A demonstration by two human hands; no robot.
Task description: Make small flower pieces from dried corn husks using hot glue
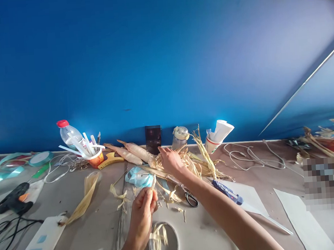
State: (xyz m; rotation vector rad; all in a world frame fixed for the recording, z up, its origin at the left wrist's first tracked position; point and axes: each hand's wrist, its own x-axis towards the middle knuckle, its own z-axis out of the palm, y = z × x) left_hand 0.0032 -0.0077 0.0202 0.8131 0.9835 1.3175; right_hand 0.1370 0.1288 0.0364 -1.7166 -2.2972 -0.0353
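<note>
Left hand: here I am, thumb and fingers of my left hand (pixel 144 205) pinched together on a pale sliver (pixel 154 182), its tip pointing up.
Right hand: stretched out flat, my right hand (pixel 172 162) is over the husks (pixel 200 167), fingers towards the dark panel (pixel 153 138); whether they grip anything, I can't tell.
Between the two: my hands are well apart, the sliver short of the heap.
Dish: below, beside my left wrist, the round dish (pixel 177 242) has narrow strips (pixel 157 236) curled inside.
Worked so far: some husk looks reduced to strips and scraps, in the dish and strewn over the bench (pixel 88 225).
Unworked: plenty, I'd judge; the heap is mostly long, loose pieces, and I see nothing joined up, so this looks like an early stage.
Tools: scissors (pixel 191 200) lie beside my right forearm, the blue tool (pixel 227 192) beyond it on a white sheet (pixel 247 193).
Behind: the jar (pixel 180 139) stands against the blue wall (pixel 151 65).
</note>
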